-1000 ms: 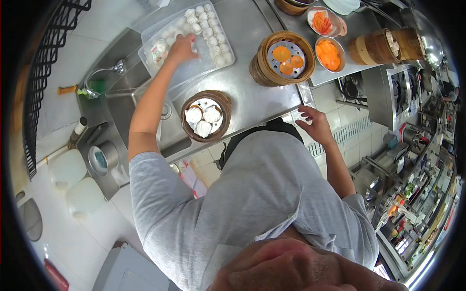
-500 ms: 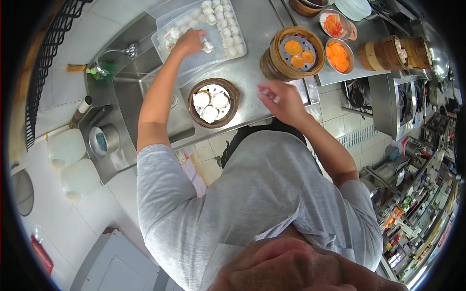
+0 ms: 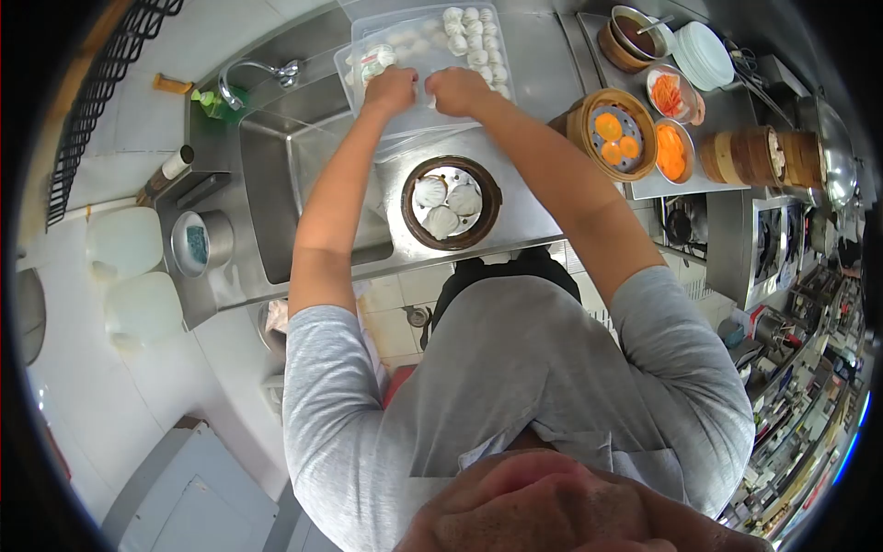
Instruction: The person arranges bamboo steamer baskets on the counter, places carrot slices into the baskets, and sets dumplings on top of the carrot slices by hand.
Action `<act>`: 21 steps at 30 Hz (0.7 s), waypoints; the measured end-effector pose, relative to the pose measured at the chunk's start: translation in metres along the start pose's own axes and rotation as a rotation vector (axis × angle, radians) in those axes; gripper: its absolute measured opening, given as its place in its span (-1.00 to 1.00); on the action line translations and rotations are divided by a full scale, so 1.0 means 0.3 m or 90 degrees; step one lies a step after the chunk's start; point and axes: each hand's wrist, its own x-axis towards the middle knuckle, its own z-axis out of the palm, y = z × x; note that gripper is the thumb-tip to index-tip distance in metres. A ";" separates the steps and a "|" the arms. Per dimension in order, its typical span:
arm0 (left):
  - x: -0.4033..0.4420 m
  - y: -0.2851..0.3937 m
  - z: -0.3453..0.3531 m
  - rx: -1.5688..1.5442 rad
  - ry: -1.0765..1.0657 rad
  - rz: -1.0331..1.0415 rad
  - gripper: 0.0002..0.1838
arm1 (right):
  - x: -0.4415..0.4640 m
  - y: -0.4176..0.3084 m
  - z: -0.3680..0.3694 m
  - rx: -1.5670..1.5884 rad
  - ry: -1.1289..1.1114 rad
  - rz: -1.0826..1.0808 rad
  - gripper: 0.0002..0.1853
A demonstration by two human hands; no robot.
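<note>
Over the clear plastic tray (image 3: 372, 39), my left hand (image 3: 392, 90) and my right hand (image 3: 457, 91) are close together with fingers curled. What each one pinches is too small to make out. Rows of white dumplings (image 3: 476, 46) fill the tray's right side, and a white and green packet (image 3: 376, 63) lies by my left hand. Nearer my body stands a round bamboo steamer (image 3: 493, 198) with three white buns (image 3: 442, 223) on a perforated liner. Right of my right forearm, another bamboo steamer (image 3: 579, 138) holds orange rounds (image 3: 608, 127) on a perforated plate.
A steel sink (image 3: 267, 212) with a curved tap (image 3: 241, 66) is on the left. At the right are bowls of orange slices (image 3: 671, 152) and shreds (image 3: 666, 93), stacked white plates (image 3: 703, 55), more steamers (image 3: 736, 156) and a stove (image 3: 765, 216).
My right hand has moved up and left from the counter's front edge to the tray, beside my left hand. The view has shifted, and the white piece at my left hand no longer shows clearly.
</note>
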 end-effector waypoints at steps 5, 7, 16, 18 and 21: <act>-0.049 -0.024 -0.022 0.006 0.020 0.019 -0.51 | 0.080 0.069 0.014 0.121 0.107 -0.014 -0.70; -0.074 -0.020 -0.056 -0.021 0.018 -0.016 -0.49 | 0.049 0.062 0.019 0.190 0.216 0.061 -0.69; -0.008 -0.023 0.009 0.028 0.058 -0.071 -0.53 | 0.002 -0.046 0.042 0.099 0.203 0.163 -0.58; 0.012 -0.072 0.039 0.012 0.028 -0.040 -0.55 | 0.051 -0.024 0.081 0.111 0.125 0.195 -0.63; -0.043 -0.101 0.002 -0.044 0.092 0.020 -0.56 | -0.010 -0.054 0.055 0.154 0.174 0.172 -0.62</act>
